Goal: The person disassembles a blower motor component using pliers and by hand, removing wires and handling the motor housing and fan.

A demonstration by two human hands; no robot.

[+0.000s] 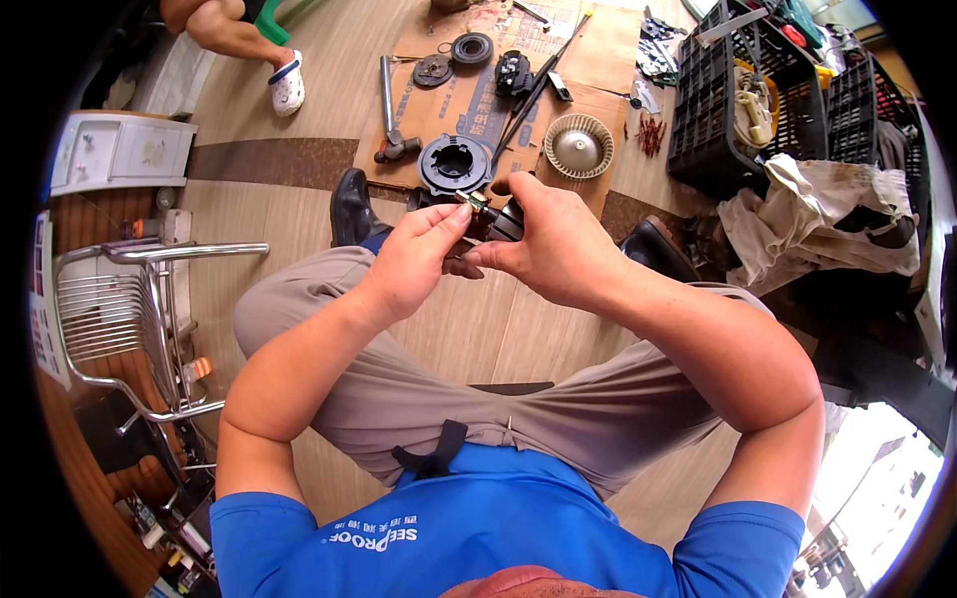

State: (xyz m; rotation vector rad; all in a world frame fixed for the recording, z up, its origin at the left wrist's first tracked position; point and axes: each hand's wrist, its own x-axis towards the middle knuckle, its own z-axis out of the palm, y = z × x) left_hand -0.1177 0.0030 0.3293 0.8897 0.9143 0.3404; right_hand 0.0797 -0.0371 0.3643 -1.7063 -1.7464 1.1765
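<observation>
Above my knees, both hands meet around a dark motor part with silvery bands, which looks like a motor armature (505,221). My right hand (558,234) wraps round its right side, thumb below and fingers above. My left hand (424,249) is closed at its left end, thumb and fingertips pinching near a small green and brass-coloured piece (473,200). Whether that piece is fixed to the armature I cannot tell. Just beyond my hands lies a round grey motor housing (454,164) with a dark open centre. A pale squirrel-cage fan wheel (578,147) lies to its right.
Flattened cardboard (478,110) bears a hammer (389,110), round discs (472,49), a black part (513,73) and long dark rods (538,90). Black crates (698,130) and a stained cloth (788,219) stand right. A metal chair (110,309) is left; another person's foot (287,85) shows far left.
</observation>
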